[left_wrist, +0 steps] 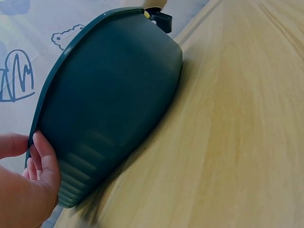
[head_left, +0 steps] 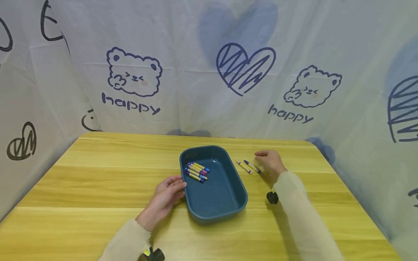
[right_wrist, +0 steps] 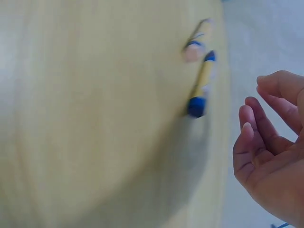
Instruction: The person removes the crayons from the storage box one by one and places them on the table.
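A dark blue-green plastic bin (head_left: 217, 201) stands on the table, with several yellow-wrapped crayons (head_left: 196, 172) lying in its far left part. My left hand (head_left: 168, 194) pinches the bin's left rim between thumb and fingers; in the left wrist view, the fingers (left_wrist: 45, 156) lie against the outer wall. Right of the bin, a dark blue crayon (head_left: 252, 166) and a pale-tipped crayon (head_left: 244, 167) lie side by side on the wood. My right hand (head_left: 271, 163) hovers just right of them, fingers loosely bent and holding nothing. The right wrist view shows both crayons slightly blurred beside that hand (right_wrist: 273, 137).
The wooden table (head_left: 107, 174) extends to both sides of the bin. Behind it hangs a pale cloth (head_left: 189, 90) printed with hearts and bears. A small black device (head_left: 272, 197) sits at my right wrist, another (head_left: 156, 255) at my left.
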Demonstrator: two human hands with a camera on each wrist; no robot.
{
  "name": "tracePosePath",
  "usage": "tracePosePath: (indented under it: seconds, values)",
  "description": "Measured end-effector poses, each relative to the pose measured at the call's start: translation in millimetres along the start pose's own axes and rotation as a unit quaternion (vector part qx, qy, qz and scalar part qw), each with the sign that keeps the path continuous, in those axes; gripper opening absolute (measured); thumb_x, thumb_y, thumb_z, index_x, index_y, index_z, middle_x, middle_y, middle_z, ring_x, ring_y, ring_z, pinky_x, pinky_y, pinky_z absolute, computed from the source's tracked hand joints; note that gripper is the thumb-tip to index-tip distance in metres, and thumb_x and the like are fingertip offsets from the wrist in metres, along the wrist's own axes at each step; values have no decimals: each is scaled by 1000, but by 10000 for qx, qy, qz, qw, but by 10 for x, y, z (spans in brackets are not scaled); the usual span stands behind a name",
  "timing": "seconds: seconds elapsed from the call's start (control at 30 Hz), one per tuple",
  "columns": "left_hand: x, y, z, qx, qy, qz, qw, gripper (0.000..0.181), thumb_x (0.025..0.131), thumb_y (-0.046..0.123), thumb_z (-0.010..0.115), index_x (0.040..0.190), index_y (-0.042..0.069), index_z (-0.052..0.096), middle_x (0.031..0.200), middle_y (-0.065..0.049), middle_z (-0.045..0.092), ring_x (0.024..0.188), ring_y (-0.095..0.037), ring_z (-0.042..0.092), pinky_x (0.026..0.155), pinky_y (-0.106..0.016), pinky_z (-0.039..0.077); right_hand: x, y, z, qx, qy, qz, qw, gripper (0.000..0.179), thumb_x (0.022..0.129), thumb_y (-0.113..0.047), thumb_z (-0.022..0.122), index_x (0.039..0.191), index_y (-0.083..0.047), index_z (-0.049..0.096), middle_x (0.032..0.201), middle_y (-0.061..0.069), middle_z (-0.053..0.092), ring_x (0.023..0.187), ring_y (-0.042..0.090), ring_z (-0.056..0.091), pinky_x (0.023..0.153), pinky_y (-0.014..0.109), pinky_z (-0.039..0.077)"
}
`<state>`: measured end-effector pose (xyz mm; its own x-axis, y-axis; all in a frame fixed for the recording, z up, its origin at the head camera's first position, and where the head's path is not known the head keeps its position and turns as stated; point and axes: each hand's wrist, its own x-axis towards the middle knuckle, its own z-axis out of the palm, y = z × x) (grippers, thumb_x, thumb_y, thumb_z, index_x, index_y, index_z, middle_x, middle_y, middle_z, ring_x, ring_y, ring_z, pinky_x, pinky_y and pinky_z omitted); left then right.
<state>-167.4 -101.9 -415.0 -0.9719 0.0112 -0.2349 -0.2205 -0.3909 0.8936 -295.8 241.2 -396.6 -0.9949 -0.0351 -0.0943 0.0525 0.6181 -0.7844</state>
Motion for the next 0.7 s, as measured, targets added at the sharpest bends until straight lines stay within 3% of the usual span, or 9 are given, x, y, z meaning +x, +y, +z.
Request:
tracePosePath:
  seconds: [0.17, 0.27, 0.7]
  values:
    - [2, -2, 2, 71, 14, 7, 10000, 34, 92, -6, 55, 124, -10, 43, 101, -10, 59, 80, -12, 59, 70, -21, 52, 28, -195, -44, -288, 38, -411, 9987, 35, 98, -13, 55, 126, 7, 57, 129, 24, 56, 118, 39, 51, 100, 50, 41]
    - [3, -6, 1, 74, 24, 3, 10000, 34, 92, -7, 54, 124, -10, 43, 101, -10, 59, 80, -12, 59, 70, -21, 52, 30, -347, -38, -189, -57, -498, 9986, 35, 98, -14, 56, 127, 5, 58, 130, 23, 55, 120, 38, 50, 100, 50, 41]
    - [-4, -7, 17, -3, 28, 79, 10000, 34, 91, -8, 54, 123, -11, 42, 99, -10, 59, 78, -11, 59, 69, -21, 52, -66, -975, 196, -27, -315, -907, 9954, 33, 98, -16, 57, 126, -1, 61, 126, 18, 59, 115, 32, 55, 95, 45, 46]
